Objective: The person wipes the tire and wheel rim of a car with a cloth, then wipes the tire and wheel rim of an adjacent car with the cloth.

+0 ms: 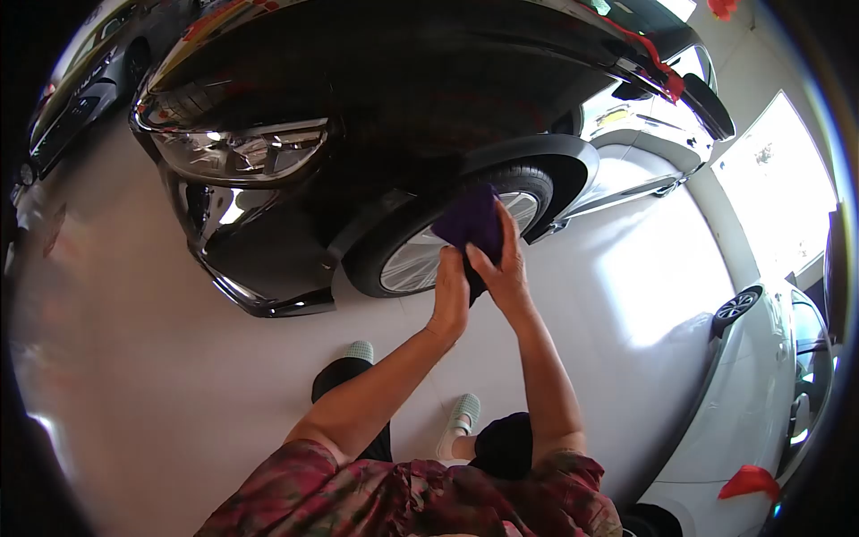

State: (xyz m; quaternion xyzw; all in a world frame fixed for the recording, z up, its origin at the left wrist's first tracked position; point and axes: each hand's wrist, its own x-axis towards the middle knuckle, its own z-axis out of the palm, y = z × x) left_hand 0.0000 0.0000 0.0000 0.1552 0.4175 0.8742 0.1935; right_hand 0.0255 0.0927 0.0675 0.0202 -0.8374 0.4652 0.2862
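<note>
A folded purple cloth (472,224) is held up between both my hands, in front of the black car's front wheel (416,259). My left hand (453,288) grips its lower left side, fingers closed against it. On the right side, my right hand (506,267) presses the cloth between thumb and fingers. A darker part hangs below, between my palms; I cannot tell whether it belongs to the cloth. The cloth and hands hide the middle of the silver-spoked wheel. Whether the cloth touches the wheel is unclear.
The black car's headlight (242,152) and fender (403,152) are ahead. A white car (734,412) stands at right, with a red ribbon (750,481) on it. Another dark car (80,98) is at far left. Pale floor (206,385) lies around my feet.
</note>
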